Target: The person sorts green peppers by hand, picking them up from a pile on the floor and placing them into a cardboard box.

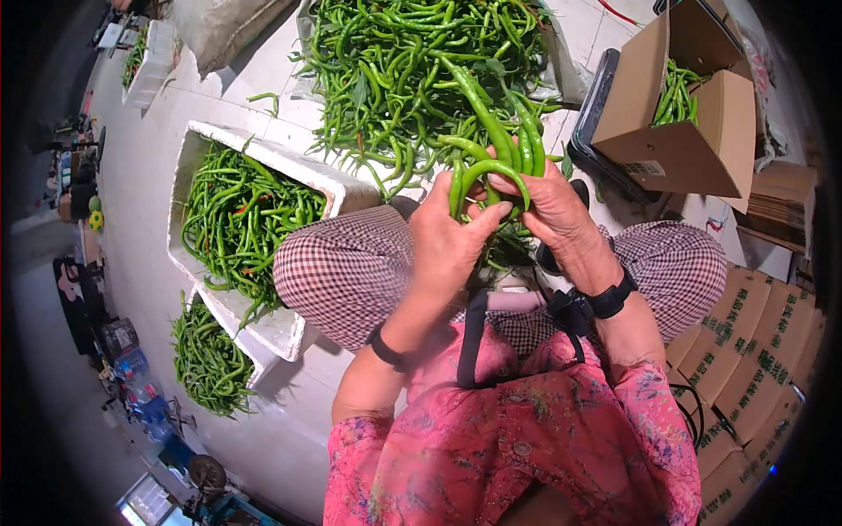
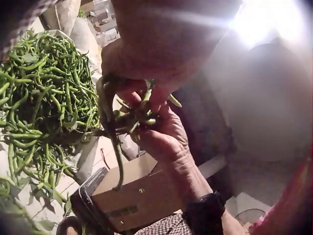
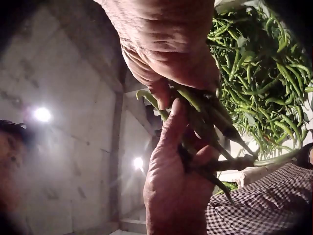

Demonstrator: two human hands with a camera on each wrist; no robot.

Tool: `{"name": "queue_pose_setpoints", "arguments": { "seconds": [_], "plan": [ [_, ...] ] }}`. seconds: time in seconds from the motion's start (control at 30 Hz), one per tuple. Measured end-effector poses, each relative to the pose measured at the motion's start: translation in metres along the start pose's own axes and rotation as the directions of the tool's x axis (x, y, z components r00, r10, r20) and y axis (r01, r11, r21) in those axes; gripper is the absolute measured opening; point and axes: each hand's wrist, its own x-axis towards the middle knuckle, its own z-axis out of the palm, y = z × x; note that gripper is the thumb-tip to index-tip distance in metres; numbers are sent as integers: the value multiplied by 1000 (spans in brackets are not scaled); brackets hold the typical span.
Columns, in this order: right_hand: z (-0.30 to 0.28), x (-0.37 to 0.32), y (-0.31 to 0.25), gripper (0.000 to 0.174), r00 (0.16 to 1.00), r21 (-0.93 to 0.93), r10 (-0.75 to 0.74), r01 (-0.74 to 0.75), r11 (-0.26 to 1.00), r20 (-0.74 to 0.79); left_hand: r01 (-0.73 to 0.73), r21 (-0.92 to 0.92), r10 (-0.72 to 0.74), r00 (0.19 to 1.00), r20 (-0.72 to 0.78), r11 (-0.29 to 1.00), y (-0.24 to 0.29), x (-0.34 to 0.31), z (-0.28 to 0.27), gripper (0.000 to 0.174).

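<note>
Both hands meet over the lap in the head view, with long green chili peppers between them. My right hand [image 1: 561, 206] grips a small bunch of chili peppers [image 1: 495, 127], their long ends pointing away from the body. Close beside it, my left hand [image 1: 447, 241] pinches chili peppers between thumb and fingers, one of them curved across toward the right hand. In the left wrist view, a long pepper [image 2: 117, 161] hangs down below the left hand. The right wrist view shows the thumbs close together over the peppers [image 3: 188, 98]. Just beyond the hands lies a large heap of chili peppers [image 1: 395, 79].
At the left stand a white foam box [image 1: 338, 184] full of chili peppers and another pile of them [image 1: 210, 359]. An open cardboard box [image 1: 693, 149] with peppers inside is at the right, above flattened printed cartons [image 1: 745, 351]. A filled sack [image 1: 224, 31] stands at the back left.
</note>
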Motion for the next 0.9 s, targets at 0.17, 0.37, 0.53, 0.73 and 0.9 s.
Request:
{"name": "queue_pose_setpoints", "arguments": {
  "seconds": [0.17, 0.37, 0.53, 0.73, 0.9],
  "plan": [
    [9, -1, -12, 33, 999, 46, 25, -27, 999, 34, -141, 134, 154, 984, -88, 981, 16, 8, -29, 27],
    [-5, 7, -24, 31, 994, 189, -8, -12, 982, 105, -283, 141, 315, 836, -449, 949, 90, 19, -188, 22],
    [-15, 11, -16, 41, 992, 232, 57, -82, 969, 111, 124, 744, 256, 891, -374, 656, 20, 8, -324, 23],
    [3, 6, -11, 47, 990, -3, 71, -72, 997, 121, 24, -30, -36, 855, -518, 999, 72, -49, -197, 29],
    [35, -7, -6, 53, 997, -435, -20, 50, 899, 74, 139, -212, -184, 960, -211, 967, 67, -11, -74, 38]
  ]
}}
